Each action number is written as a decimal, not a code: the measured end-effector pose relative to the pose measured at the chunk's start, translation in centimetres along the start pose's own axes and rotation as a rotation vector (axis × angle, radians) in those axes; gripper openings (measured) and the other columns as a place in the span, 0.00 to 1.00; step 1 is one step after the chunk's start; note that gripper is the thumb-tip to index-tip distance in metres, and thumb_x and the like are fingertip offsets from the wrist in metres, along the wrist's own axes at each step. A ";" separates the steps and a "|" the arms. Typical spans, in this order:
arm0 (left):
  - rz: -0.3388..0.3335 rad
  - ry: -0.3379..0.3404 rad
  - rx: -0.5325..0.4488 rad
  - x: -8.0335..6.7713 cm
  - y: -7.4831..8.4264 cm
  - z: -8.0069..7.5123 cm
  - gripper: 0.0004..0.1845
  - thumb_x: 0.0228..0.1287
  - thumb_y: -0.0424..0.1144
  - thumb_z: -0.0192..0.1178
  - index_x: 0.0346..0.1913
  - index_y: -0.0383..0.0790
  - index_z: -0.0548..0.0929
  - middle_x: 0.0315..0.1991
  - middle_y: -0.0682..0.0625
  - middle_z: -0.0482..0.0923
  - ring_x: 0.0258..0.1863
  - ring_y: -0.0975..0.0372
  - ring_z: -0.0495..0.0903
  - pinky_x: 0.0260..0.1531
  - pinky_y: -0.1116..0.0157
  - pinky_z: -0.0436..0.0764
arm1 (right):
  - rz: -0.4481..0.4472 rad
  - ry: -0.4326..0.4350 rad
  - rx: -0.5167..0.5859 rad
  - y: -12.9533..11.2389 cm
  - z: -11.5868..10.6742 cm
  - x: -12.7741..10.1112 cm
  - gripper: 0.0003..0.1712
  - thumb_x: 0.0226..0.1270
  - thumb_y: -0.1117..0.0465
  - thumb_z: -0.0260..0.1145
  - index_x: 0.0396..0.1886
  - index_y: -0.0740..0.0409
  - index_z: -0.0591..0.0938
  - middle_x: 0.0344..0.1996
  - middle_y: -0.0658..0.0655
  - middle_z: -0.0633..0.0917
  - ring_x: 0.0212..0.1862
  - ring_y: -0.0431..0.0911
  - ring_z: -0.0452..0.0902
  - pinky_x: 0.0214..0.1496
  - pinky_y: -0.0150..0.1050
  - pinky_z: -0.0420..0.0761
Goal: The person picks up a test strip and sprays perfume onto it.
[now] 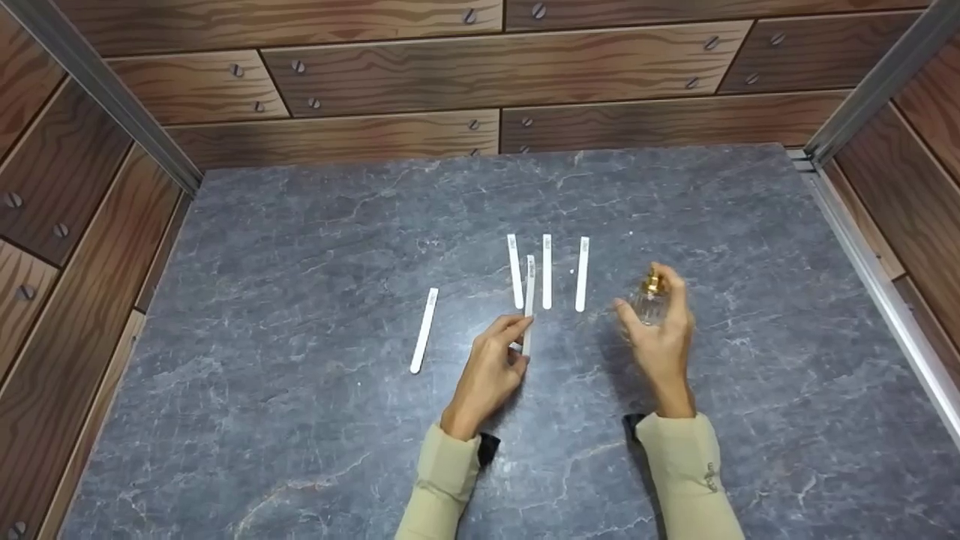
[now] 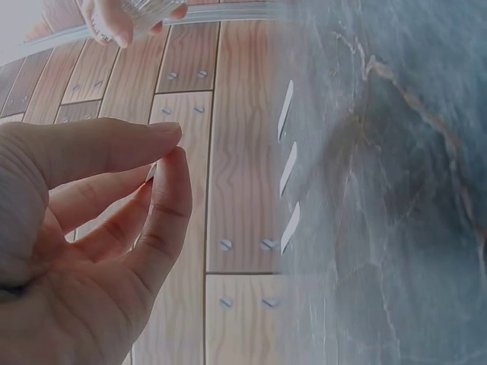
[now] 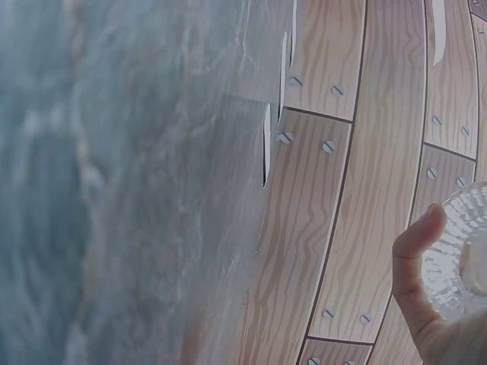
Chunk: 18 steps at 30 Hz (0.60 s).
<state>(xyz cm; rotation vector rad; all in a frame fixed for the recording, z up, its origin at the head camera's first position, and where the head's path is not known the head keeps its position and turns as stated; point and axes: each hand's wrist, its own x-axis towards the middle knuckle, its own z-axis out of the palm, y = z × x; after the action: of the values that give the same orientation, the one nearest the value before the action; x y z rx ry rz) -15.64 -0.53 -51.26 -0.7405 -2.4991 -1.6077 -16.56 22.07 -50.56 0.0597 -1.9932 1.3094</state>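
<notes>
My left hand (image 1: 491,364) pinches a white paper test strip (image 1: 530,289) by its lower part, with the printed end pointing away from me. Only a sliver of that strip shows between the fingers in the left wrist view; its upper length (image 3: 439,30) hangs at the top of the right wrist view. To the right, my right hand (image 1: 667,341) grips a clear ribbed glass perfume bottle (image 1: 646,309), index finger on its gold spray top (image 1: 653,280). The ribbed base (image 3: 449,262) faces the right wrist camera. Both hands are above the table.
Three more strips, a left one (image 1: 514,270), a middle one (image 1: 547,271) and a right one (image 1: 583,274), lie on the dark marbled table (image 1: 300,420) beyond my left hand. Another strip (image 1: 424,330) lies apart on the left. Wood-patterned panels (image 1: 390,75) wall the table.
</notes>
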 end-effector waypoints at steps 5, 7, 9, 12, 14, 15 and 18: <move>-0.020 0.002 0.006 -0.2 -0.1 -0.1 0.28 0.52 0.10 0.60 0.60 0.19 0.78 0.55 0.36 0.79 0.43 0.51 0.84 0.36 0.73 0.83 | 0.005 0.001 0.021 -1.3 -0.1 0.1 0.34 0.48 0.86 0.70 0.58 0.79 0.71 0.40 0.68 0.80 0.44 0.35 0.73 0.50 0.27 0.72; -0.033 0.000 0.012 -0.2 -0.2 -0.1 0.28 0.52 0.11 0.60 0.60 0.20 0.78 0.55 0.37 0.79 0.42 0.53 0.84 0.36 0.73 0.82 | 0.021 0.015 0.031 -1.3 -0.2 0.1 0.34 0.48 0.86 0.70 0.58 0.79 0.71 0.40 0.62 0.80 0.42 0.36 0.73 0.48 0.26 0.72; -0.039 0.001 0.014 -0.1 -0.3 -0.1 0.28 0.52 0.12 0.61 0.60 0.20 0.78 0.55 0.38 0.80 0.41 0.54 0.84 0.37 0.73 0.82 | 0.028 0.031 0.038 -0.8 -0.5 0.1 0.35 0.48 0.86 0.71 0.58 0.78 0.71 0.42 0.53 0.80 0.42 0.37 0.73 0.47 0.26 0.72; -0.042 0.017 0.002 0.1 -0.5 -0.4 0.28 0.51 0.11 0.61 0.60 0.19 0.78 0.54 0.37 0.80 0.40 0.53 0.84 0.37 0.73 0.83 | 0.021 0.042 0.038 0.3 -0.8 0.0 0.37 0.48 0.85 0.72 0.60 0.75 0.72 0.43 0.44 0.78 0.43 0.37 0.73 0.47 0.27 0.72; -0.042 0.024 -0.007 0.4 -0.7 -0.7 0.28 0.51 0.11 0.61 0.59 0.18 0.78 0.54 0.36 0.79 0.39 0.51 0.84 0.37 0.73 0.84 | 0.012 0.039 0.034 0.1 -1.0 0.1 0.37 0.48 0.84 0.73 0.60 0.75 0.72 0.44 0.43 0.78 0.44 0.36 0.73 0.49 0.27 0.72; -0.043 0.026 -0.004 0.5 -0.8 -0.8 0.28 0.51 0.11 0.61 0.59 0.18 0.78 0.54 0.36 0.79 0.39 0.51 0.84 0.37 0.73 0.83 | 0.010 0.037 0.035 0.2 -1.0 0.1 0.37 0.48 0.84 0.73 0.61 0.75 0.72 0.44 0.44 0.78 0.44 0.37 0.73 0.49 0.27 0.72; -0.050 0.025 -0.008 1.1 -1.0 -1.2 0.28 0.51 0.11 0.61 0.59 0.18 0.78 0.54 0.34 0.79 0.39 0.51 0.84 0.37 0.73 0.84 | 0.015 0.036 0.036 0.3 -1.1 0.3 0.37 0.49 0.84 0.73 0.61 0.75 0.72 0.44 0.44 0.78 0.44 0.37 0.74 0.49 0.27 0.73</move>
<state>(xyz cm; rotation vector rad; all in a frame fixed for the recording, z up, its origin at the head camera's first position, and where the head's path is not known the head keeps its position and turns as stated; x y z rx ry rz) -17.26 -1.53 -51.22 -0.6593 -2.5152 -1.6330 -16.29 23.20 -50.45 0.0381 -1.9439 1.3471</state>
